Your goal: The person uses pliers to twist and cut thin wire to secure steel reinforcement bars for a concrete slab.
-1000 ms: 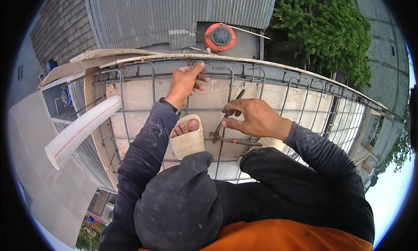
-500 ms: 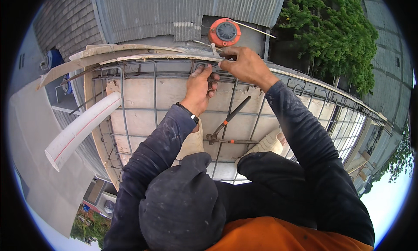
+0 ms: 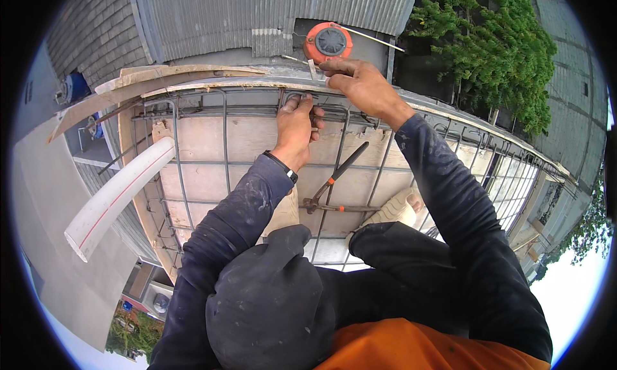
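My left hand [image 3: 297, 129] reaches up to the steel rebar grid [image 3: 225, 135], its fingers curled at a bent bar beside the top edge of the plywood form [image 3: 193, 81]. My right hand [image 3: 367, 94] is just above and right of it at that edge, fingers closed together on something I cannot make out. Steel pincers [image 3: 342, 173] with black-and-orange grips lie spread on the bars below both hands. A pale slipper [image 3: 395, 212] is on my right foot; my left foot is mostly hidden behind my left arm.
A white pipe [image 3: 119, 196] sticks out over the left side. Beyond the form, far below, are corrugated roofs [image 3: 218, 17], an orange tank with a dark lid [image 3: 316, 49] and a leafy tree [image 3: 482, 49]. The rebar grid runs on to the right beside a drop.
My right hand has left the pincers and risen to the form's top edge beside my left hand, which has shifted slightly right and down. The pincers now lie untouched.
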A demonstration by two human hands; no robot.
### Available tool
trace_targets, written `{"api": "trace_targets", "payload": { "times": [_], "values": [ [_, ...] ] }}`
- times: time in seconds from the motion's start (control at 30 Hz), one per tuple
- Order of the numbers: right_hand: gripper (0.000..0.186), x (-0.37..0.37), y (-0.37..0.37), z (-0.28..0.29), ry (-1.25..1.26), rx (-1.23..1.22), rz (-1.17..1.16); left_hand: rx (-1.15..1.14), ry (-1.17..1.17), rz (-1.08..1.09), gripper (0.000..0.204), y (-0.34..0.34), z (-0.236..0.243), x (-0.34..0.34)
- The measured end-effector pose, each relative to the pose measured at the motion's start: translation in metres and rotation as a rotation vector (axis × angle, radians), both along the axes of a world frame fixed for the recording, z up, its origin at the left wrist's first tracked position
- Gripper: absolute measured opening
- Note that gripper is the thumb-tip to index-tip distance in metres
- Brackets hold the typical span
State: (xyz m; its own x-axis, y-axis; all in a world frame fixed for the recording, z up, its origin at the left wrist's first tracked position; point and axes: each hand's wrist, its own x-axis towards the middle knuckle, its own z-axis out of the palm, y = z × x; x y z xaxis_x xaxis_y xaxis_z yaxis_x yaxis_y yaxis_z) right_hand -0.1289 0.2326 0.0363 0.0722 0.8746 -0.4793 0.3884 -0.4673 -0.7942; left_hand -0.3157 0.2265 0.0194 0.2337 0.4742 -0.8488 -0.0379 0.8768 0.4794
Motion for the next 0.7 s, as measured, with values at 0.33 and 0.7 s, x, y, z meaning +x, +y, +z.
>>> {"api": "trace_targets", "payload": {
  "times": [0.33,0.7],
  "values": [
    [0.034,-0.086,-0.098,0.035,0.227,-0.044,-0.364,0.203,-0.1,-0.041,0.035,-0.023,0.03,-0.049],
    [0.029,-0.115,-0.08,0.014,0.536,-0.03,-0.71,0.205,-0.086,-1.078,0.033,-0.021,0.044,-0.098]
  ]
}}
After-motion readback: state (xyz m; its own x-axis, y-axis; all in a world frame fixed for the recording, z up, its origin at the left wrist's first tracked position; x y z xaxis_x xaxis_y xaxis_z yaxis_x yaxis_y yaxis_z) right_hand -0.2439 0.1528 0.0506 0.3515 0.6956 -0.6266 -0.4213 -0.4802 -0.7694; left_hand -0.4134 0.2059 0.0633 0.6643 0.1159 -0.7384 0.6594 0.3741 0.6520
